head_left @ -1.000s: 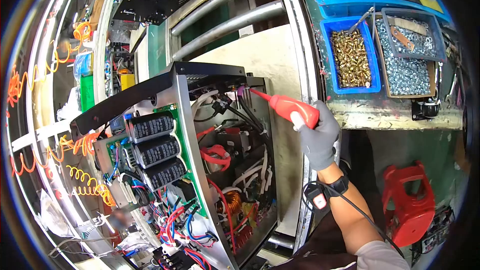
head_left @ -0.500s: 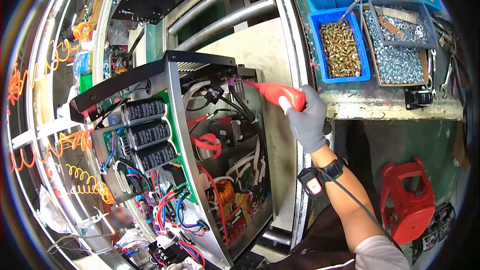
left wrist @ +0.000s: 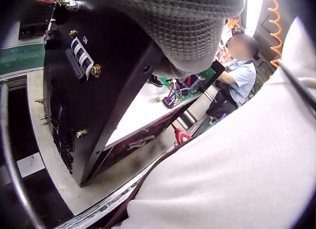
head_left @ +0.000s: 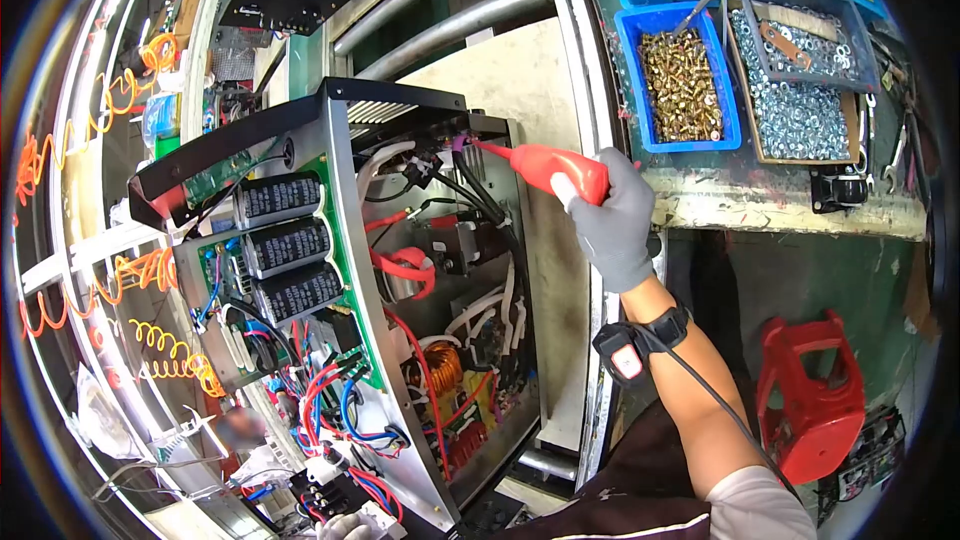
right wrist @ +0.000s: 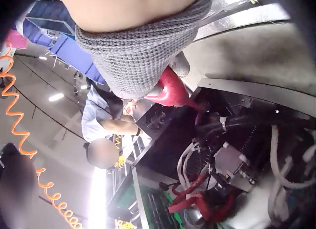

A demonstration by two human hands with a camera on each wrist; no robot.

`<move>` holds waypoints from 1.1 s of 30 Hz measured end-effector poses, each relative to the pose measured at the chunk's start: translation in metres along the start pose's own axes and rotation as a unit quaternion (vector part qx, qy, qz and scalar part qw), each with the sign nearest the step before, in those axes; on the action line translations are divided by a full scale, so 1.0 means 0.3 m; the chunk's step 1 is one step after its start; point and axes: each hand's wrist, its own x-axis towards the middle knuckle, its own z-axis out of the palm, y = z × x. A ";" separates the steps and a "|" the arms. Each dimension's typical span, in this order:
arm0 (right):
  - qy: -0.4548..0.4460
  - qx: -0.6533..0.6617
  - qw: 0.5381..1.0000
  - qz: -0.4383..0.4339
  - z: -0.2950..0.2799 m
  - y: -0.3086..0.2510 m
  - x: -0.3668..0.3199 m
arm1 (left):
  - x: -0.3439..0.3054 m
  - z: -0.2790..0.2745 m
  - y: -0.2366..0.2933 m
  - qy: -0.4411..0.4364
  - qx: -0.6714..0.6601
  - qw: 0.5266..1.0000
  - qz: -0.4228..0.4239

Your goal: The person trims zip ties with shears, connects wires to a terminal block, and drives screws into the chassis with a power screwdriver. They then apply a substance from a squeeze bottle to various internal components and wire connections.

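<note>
My gloved right hand (head_left: 615,225) grips a red squeeze bottle (head_left: 562,172), its thin nozzle pointing left at a purple-sleeved cable end (head_left: 459,142) near the top of an open metal machine (head_left: 385,380). The right wrist view shows the glove (right wrist: 133,56) around the bottle (right wrist: 173,92) above the wiring. Only part of my gloved left hand (head_left: 345,528) shows at the bottom edge, by a black terminal part. In the left wrist view that hand (left wrist: 182,31) is over the machine's top edge, beside the black panel (left wrist: 116,46) with a switch; its fingers are hidden.
A blue bin of brass fasteners (head_left: 683,90) and a box of washers (head_left: 800,120) stand on the right bench. A red stool (head_left: 812,395) is below it. Metal rollers (head_left: 460,28) lie behind the machine. Another person (left wrist: 239,73) is across the line.
The bottle and right hand have moved left and slightly up in the head view, with the nozzle tip nearer the purple sleeve. Part of the left glove has appeared at the bottom edge.
</note>
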 end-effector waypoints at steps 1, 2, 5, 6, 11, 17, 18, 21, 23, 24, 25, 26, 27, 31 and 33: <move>0.001 -0.008 1.000 -0.007 0.010 -0.005 0.007 | 0.004 -0.002 0.006 -0.003 -0.005 1.000 -0.006; 0.003 -0.014 1.000 -0.016 0.020 -0.007 0.016 | 0.008 -0.003 0.009 -0.004 -0.009 1.000 -0.011; 0.003 -0.047 0.996 -0.070 0.039 0.003 0.043 | 0.008 -0.005 0.008 -0.008 0.002 1.000 -0.009; 0.003 -0.047 0.997 -0.069 0.037 -0.002 0.051 | 0.007 -0.004 0.005 -0.009 0.003 1.000 -0.009; 0.007 -0.127 0.983 -0.131 -0.002 0.008 0.068 | 0.012 -0.004 0.018 -0.009 -0.011 1.000 -0.012; 0.010 -0.014 1.000 -0.017 -0.064 -0.038 -0.019 | 0.011 -0.003 0.025 -0.010 -0.022 0.999 -0.029; 0.022 0.031 0.999 0.003 -0.073 -0.042 -0.030 | 0.010 -0.001 0.025 -0.005 -0.023 0.999 -0.034; 0.040 0.242 0.964 0.103 -0.109 -0.073 -0.052 | 0.010 0.000 0.014 -0.014 -0.028 0.999 -0.028; 0.012 0.346 0.916 0.204 -0.139 -0.054 -0.073 | 0.005 0.001 0.012 -0.019 -0.026 0.999 -0.029; 0.014 0.347 0.914 0.208 -0.140 -0.051 -0.081 | 0.002 0.003 0.014 -0.015 -0.028 0.999 -0.040; 0.000 0.353 0.909 0.221 -0.141 -0.050 -0.085 | -0.001 0.004 0.015 -0.011 -0.031 0.998 -0.052; -0.014 0.359 0.904 0.231 -0.142 -0.048 -0.088 | -0.002 0.004 0.014 -0.013 -0.029 0.998 -0.051; -0.029 0.336 0.907 0.253 -0.144 -0.038 -0.098 | -0.003 0.006 0.013 -0.012 -0.035 0.998 -0.053; -0.082 0.341 0.895 0.274 -0.139 -0.083 -0.104 | -0.008 0.008 0.008 -0.007 -0.035 0.998 -0.050; -0.071 0.356 0.904 0.227 -0.093 -0.065 -0.116 | -0.007 0.011 0.012 0.001 -0.040 0.998 -0.049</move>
